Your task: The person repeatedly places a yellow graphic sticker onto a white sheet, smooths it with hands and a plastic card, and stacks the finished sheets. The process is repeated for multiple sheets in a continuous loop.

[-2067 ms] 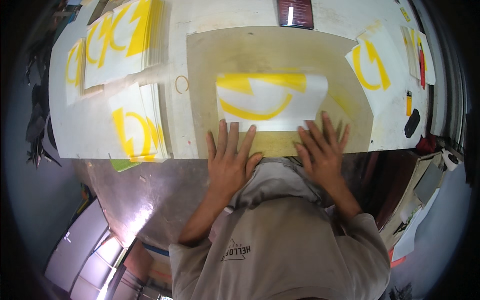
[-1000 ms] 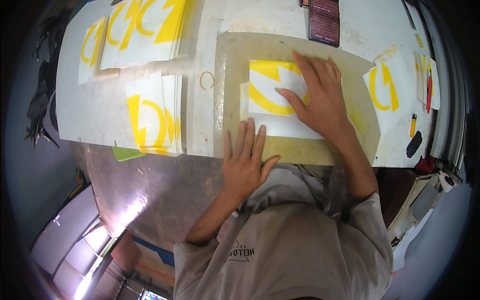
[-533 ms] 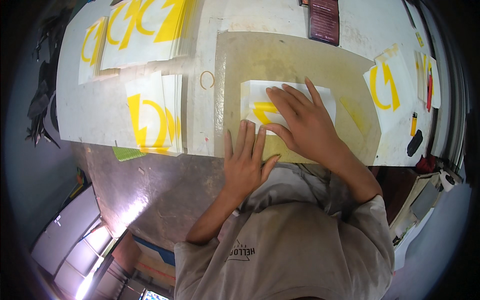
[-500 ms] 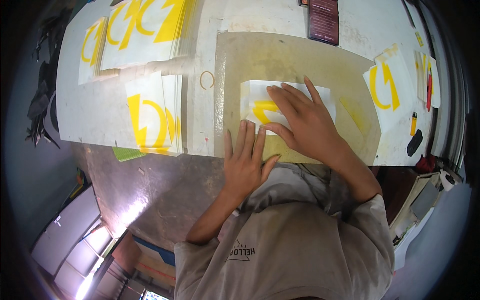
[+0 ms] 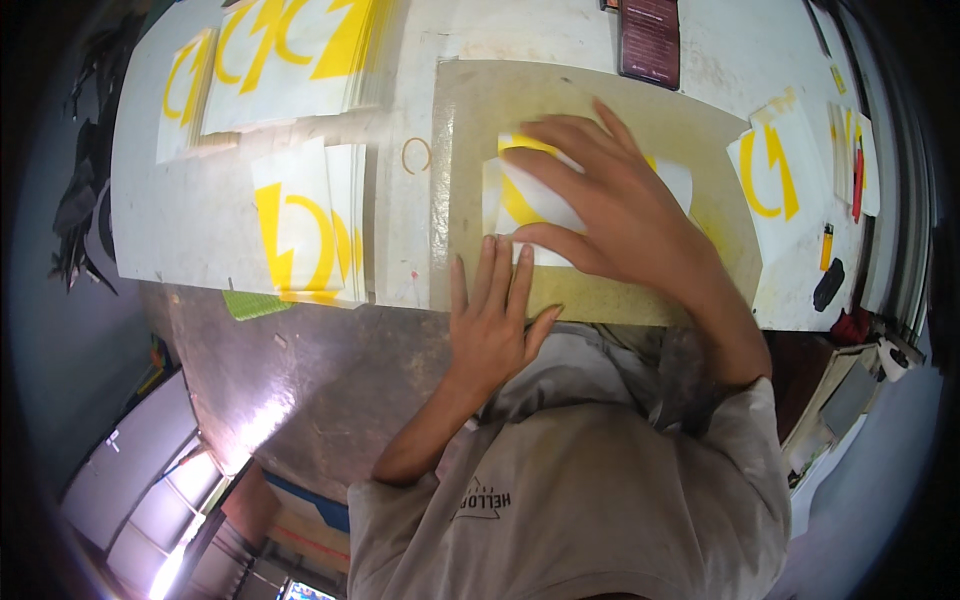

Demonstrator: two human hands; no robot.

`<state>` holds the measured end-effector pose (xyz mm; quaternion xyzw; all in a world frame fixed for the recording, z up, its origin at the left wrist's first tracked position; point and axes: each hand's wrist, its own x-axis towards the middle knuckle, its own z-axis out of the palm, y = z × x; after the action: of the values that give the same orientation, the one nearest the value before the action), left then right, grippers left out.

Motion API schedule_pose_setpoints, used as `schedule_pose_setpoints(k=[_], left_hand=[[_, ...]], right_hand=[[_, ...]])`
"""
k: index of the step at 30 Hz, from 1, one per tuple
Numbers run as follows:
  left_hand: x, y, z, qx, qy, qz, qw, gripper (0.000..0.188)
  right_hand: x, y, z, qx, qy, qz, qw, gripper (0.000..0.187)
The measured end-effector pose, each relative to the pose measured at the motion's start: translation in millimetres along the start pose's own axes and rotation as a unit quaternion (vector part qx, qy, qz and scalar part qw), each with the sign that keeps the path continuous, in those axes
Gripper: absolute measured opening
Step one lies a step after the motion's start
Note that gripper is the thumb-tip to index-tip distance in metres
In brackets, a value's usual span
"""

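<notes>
A white paper piece with yellow printing (image 5: 520,208) lies on the tan mat (image 5: 500,95) in front of me. Its folds are partly covered by my hands. My left hand (image 5: 492,325) is flat and open, fingertips on the paper's near left corner, with the palm over the table edge. Across the middle of the paper arches my right hand (image 5: 620,200), thumb and fingers apart and blurred by motion. Nothing shows gripped in it, though its palm side is hidden.
Similar printed papers lie in stacks (image 5: 285,70) at the far left, in a fanned pile (image 5: 295,220) at the near left, and in a pile (image 5: 768,170) at the right. A dark phone-shaped slab (image 5: 648,45), a rubber band (image 5: 416,155) and a yellow lighter (image 5: 827,248) also lie there.
My right hand has shifted slightly up and left, its fingers more curved. More yellow printing shows at the paper's far side, and its right end reaches farther right. My left hand stays put.
</notes>
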<state>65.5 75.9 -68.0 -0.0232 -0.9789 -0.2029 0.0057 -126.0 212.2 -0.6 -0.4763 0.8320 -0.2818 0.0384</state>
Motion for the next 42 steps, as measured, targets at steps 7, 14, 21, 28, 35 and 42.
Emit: schedule_pose_setpoints(k=[7,14,21,28,35,42], left_hand=[[-3,-2,4,-0.002,-0.001,0.003,1.000,0.078],[-1,0,5,-0.025,0.004,-0.009,1.000,0.078],[3,1,4,-0.040,0.025,-0.004,0.999,0.078],[-1,1,5,-0.054,0.023,-0.017,0.998,0.077],[-2,-1,8,-0.057,0.023,-0.018,0.998,0.076],[2,2,3,-0.054,-0.001,-0.014,0.998,0.075]], right_hand=[[79,7,-8,-0.069,-0.278,-0.022,0.958,0.044],[87,7,19,-0.145,-0.274,-0.098,0.946,0.065],[106,26,-1,-0.212,-0.209,-0.079,0.951,0.071],[19,5,10,0.004,0.151,-0.025,0.988,0.036],[-58,-6,47,-0.053,-0.163,-0.069,0.983,0.072],[-28,33,34,-0.083,-0.188,-0.070,0.976,0.082]])
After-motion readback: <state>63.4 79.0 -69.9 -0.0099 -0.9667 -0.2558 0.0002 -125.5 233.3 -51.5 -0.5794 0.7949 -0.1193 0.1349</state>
